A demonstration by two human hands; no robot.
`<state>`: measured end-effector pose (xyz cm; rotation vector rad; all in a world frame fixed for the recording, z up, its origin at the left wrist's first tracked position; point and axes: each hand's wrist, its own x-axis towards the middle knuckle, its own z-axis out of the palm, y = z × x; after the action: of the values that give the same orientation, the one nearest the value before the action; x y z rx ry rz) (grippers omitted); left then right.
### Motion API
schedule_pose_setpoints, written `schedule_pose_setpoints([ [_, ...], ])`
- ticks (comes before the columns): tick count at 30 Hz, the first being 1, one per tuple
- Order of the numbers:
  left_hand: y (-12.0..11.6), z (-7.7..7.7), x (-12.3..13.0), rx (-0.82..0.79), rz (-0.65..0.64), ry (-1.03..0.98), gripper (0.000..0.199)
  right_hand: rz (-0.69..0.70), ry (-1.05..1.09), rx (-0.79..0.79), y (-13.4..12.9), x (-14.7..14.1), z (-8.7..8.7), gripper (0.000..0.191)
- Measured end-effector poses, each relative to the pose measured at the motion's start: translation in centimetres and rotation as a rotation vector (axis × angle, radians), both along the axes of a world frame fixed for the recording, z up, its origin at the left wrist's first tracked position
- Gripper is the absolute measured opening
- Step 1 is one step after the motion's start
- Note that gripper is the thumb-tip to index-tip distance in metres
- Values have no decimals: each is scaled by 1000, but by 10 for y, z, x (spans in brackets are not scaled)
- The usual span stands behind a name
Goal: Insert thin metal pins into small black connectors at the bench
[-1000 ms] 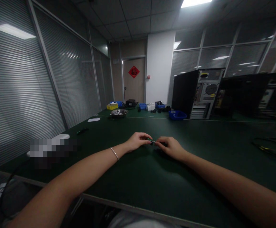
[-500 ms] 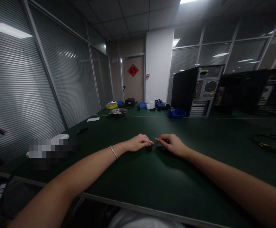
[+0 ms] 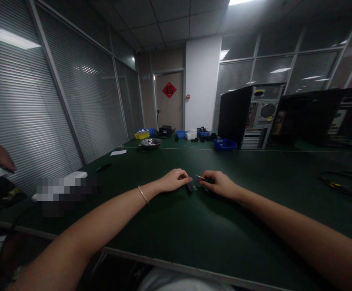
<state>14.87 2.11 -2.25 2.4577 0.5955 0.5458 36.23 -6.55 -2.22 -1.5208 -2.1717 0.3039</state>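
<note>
My right hand (image 3: 221, 185) is closed around the dark handle of a screwdriver (image 3: 208, 180). Its thin metal shaft points left, toward my other hand. Fingers curled, my left hand (image 3: 174, 180) grips a small dark oblong piece (image 3: 189, 187) at the table surface. What the piece is, I cannot make out. A tiny green part (image 3: 194, 188) lies just right of it, between the two hands. Part of the right palm's underside is in shadow.
A dark green table (image 3: 163, 234) spans the view. A metal bowl (image 3: 150, 143), a yellow bin (image 3: 142, 135) and a blue bin (image 3: 225, 144) stand farther back. Computer towers (image 3: 236, 117) are at right, beside black cables (image 3: 345, 184). Another person's hand (image 3: 3, 157) shows at far left.
My left hand has shifted slightly left and its fingers curl more, so the dark piece and green part show better. The screwdriver shaft shows more. The other person's hand has come farther into view.
</note>
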Motion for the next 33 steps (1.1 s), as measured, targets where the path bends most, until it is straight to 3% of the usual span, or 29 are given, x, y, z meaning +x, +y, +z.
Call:
schedule_pose_setpoints([
  [7,-1,3,-4,-1,-12,102,42,83,-81,-42,-3,-7,9,31],
  [11,-4,9,-5,-43,-91,114,36,118,-109,-56,-2,-11,10,29],
  [16,-7,13,-5,-258,-224,56,35,113,-91,-64,0,-12,6,26],
  [21,-7,7,-3,-461,-223,-92,40,64,-10,-90,6,-8,-1,31],
  [26,-3,-5,4,-757,-179,-318,39,104,131,151,1,-8,4,24],
  [33,-11,-4,7,-894,-205,-408,41,208,244,311,-12,-26,13,20],
])
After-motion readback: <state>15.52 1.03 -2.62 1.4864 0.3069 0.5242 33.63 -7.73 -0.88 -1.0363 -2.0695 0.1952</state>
